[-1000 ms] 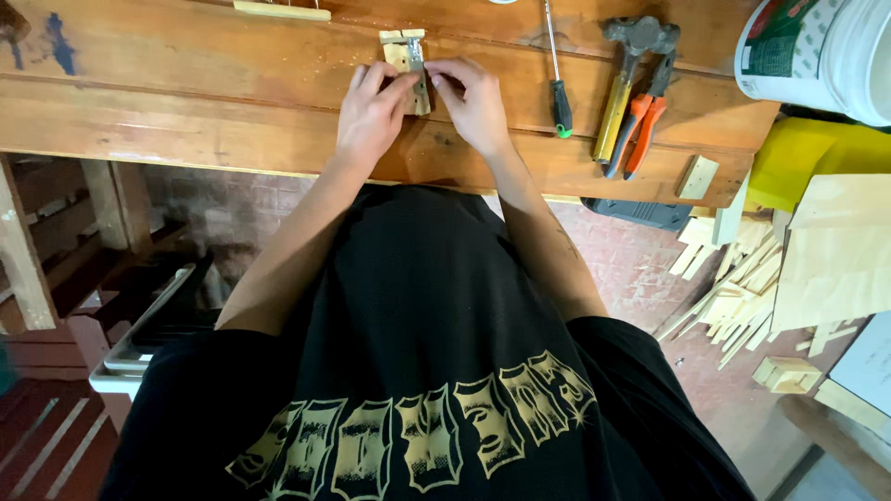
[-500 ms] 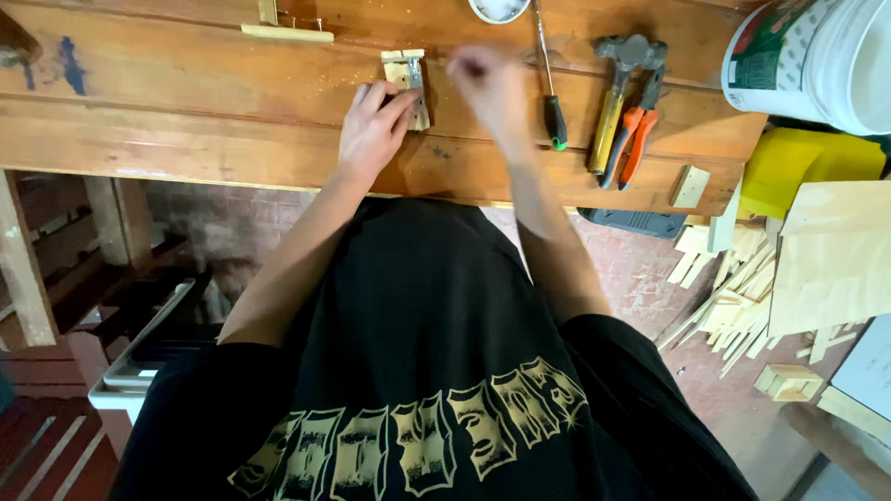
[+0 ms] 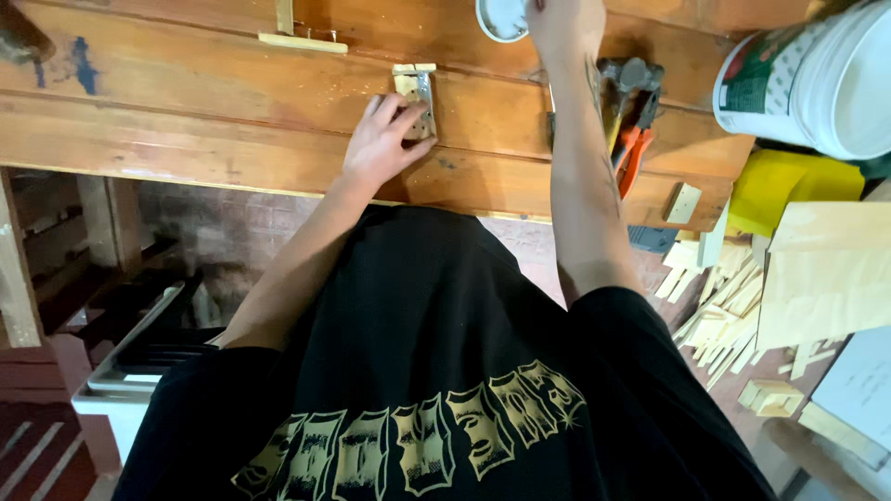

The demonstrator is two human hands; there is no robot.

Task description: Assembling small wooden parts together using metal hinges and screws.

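My left hand [image 3: 382,139] rests on the wooden workbench [image 3: 186,121], fingers pressing down on a small pale wooden piece with a metal hinge-like part [image 3: 415,91]. My right hand [image 3: 561,20] is stretched to the far edge of the bench, beside a small round white container [image 3: 499,17]. The frame's top edge cuts off its fingers, so its grip is hidden. My right forearm crosses over the tools lying on the bench.
A hammer [image 3: 634,76] and orange-handled pliers [image 3: 632,156] lie right of my arm. A white bucket [image 3: 821,79] stands at far right, above a yellow object [image 3: 775,190]. Several wooden strips [image 3: 724,301] lie below. A pale wooden bar [image 3: 302,41] lies at the back left.
My right hand left the small wooden piece and moved away from me to the white container. My left hand stayed on the piece.
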